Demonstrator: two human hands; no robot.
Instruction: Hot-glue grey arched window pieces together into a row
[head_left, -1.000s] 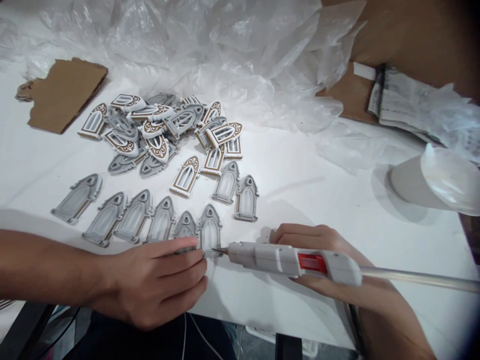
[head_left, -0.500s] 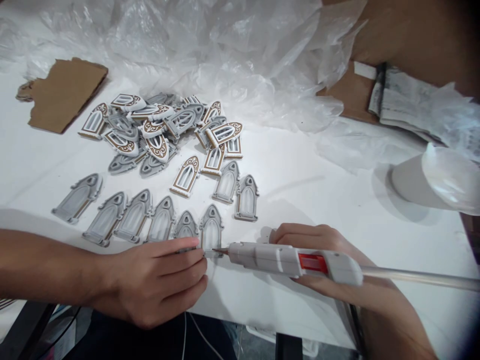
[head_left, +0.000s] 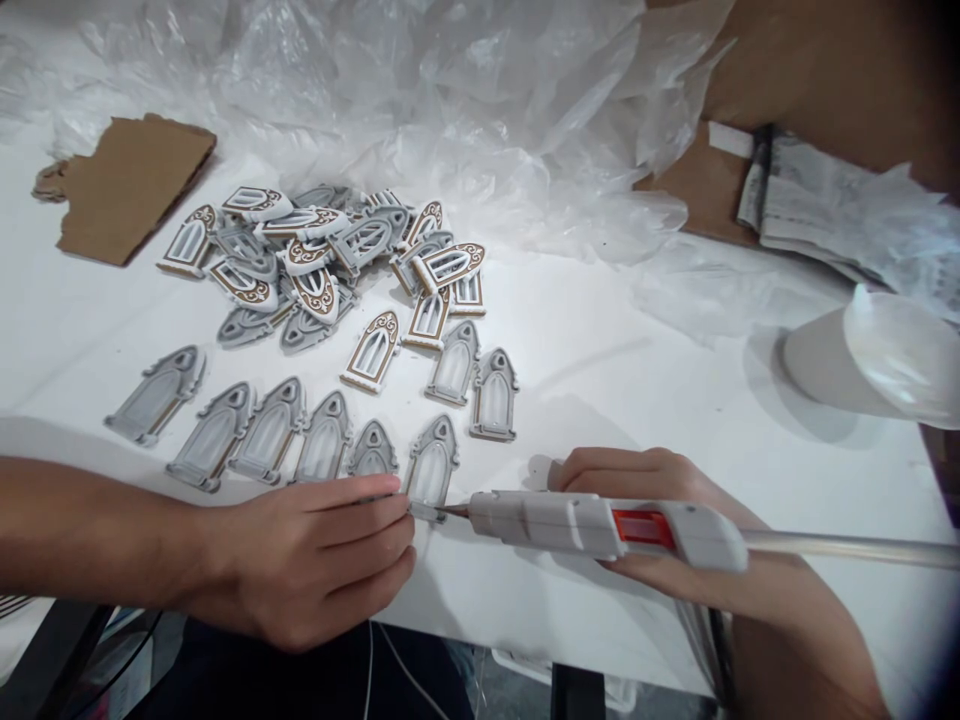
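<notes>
My left hand (head_left: 330,560) rests palm down near the table's front edge, fingers stretched out and close together, thumb hidden. It covers the lower part of one grey arched window piece (head_left: 373,447). Just past its fingertips lies another arched window piece (head_left: 433,465), slightly tilted. The nozzle of a white glue gun (head_left: 547,523) meets this piece's bottom edge. My right hand (head_left: 637,470) is closed around the glue gun, partly hidden behind it. More arched pieces, grey backs up, form a row to the left, including one at the far end (head_left: 157,395).
A heap of white, brown and grey arched pieces (head_left: 311,255) lies behind the row. Torn cardboard (head_left: 135,190) is at the left. Crumpled clear plastic (head_left: 450,90) spreads along the back. A plastic-lined white cup (head_left: 832,360) and folded newspaper (head_left: 817,200) are at the right.
The arched window piece at the nozzle has shifted slightly right and tilted. The glue gun and my right hand have moved a little right; my left hand stays almost in place.
</notes>
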